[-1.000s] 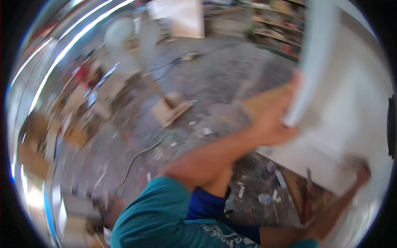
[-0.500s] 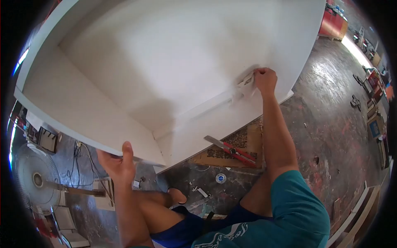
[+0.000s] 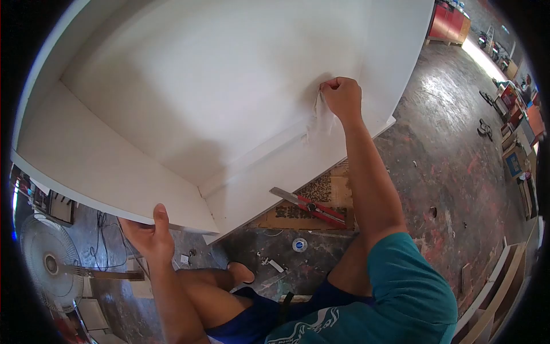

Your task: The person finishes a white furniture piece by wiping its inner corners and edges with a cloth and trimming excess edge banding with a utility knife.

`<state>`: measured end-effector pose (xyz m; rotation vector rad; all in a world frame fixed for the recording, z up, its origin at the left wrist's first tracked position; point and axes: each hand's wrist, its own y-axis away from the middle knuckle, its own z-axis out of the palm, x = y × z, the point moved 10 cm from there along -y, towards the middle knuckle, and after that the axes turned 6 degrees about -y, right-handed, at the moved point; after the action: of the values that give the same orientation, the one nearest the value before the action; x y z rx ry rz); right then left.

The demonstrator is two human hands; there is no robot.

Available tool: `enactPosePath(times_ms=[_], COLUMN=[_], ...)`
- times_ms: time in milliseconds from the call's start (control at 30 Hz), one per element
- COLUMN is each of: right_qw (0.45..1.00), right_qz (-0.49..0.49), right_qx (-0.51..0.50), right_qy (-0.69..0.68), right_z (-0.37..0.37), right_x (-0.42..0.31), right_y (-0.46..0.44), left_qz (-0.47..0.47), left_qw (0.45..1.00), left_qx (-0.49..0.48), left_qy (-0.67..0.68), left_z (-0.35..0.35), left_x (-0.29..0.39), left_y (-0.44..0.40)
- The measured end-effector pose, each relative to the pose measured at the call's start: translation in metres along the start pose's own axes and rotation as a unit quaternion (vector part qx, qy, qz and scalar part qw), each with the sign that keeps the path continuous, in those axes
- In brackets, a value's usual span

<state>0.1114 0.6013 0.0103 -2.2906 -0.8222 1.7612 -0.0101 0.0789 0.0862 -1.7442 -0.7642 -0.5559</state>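
Observation:
A large white open cabinet [image 3: 229, 80] fills the upper view. At its lower left edge my left hand [image 3: 150, 234] grips the white side panel, thumb up on the inner side and fingers beneath. Inside the cabinet, toward the right, my right hand [image 3: 344, 98] pinches a thin whitish crumpled cloth or sheet [image 3: 319, 117], which hangs down near the inner corner. A red-handled tool with a flat metal blade [image 3: 312, 207] lies on printed cardboard [image 3: 292, 217] below the cabinet's front edge.
A fan [image 3: 51, 262] stands at the lower left, with cables beside it. On the floor are a round blue-and-white item [image 3: 299, 245] and scraps. Long boards [image 3: 495, 292] lie at the lower right. A red cabinet [image 3: 448, 23] and other goods stand along the far right.
The view has swung from the room to the cabinet's inside. Since the middle frame, my right hand has moved slightly left and up with the whitish piece; my left hand keeps its hold on the panel.

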Motion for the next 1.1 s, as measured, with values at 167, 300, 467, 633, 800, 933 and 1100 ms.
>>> enactPosePath(times_ms=[167, 300, 467, 633, 800, 933, 1100], right_qw=[1.000, 0.994, 0.994, 0.998, 0.999, 0.998, 0.999], right_qz=[0.008, -0.096, -0.068, 0.023, 0.026, 0.043, 0.043], right_qx=[0.005, 0.042, 0.078, 0.023, 0.030, 0.033, 0.016], right_qy=[0.030, 0.027, 0.039, -0.045, -0.022, -0.026, -0.029], right_z=[0.010, 0.017, 0.009, 0.005, 0.008, 0.005, 0.007], right_x=[0.041, 0.024, 0.035, 0.022, 0.037, 0.032, 0.032], right_y=[-0.008, -0.017, -0.004, 0.000, -0.004, -0.004, -0.006], left_qz=[0.012, -0.011, 0.023, -0.011, 0.010, -0.012, 0.009], left_qw=[1.000, 1.000, 0.999, 0.997, 0.997, 0.997, 0.994], left_qx=[-0.010, 0.003, -0.021, -0.014, -0.023, -0.012, -0.010], left_qy=[0.022, 0.011, -0.021, -0.076, -0.068, -0.079, -0.112], left_z=[0.002, -0.009, -0.012, -0.008, -0.009, -0.013, -0.017], left_x=[0.002, -0.015, -0.031, -0.019, -0.027, -0.037, -0.038], left_y=[0.000, 0.002, 0.003, -0.001, -0.005, -0.002, -0.004])
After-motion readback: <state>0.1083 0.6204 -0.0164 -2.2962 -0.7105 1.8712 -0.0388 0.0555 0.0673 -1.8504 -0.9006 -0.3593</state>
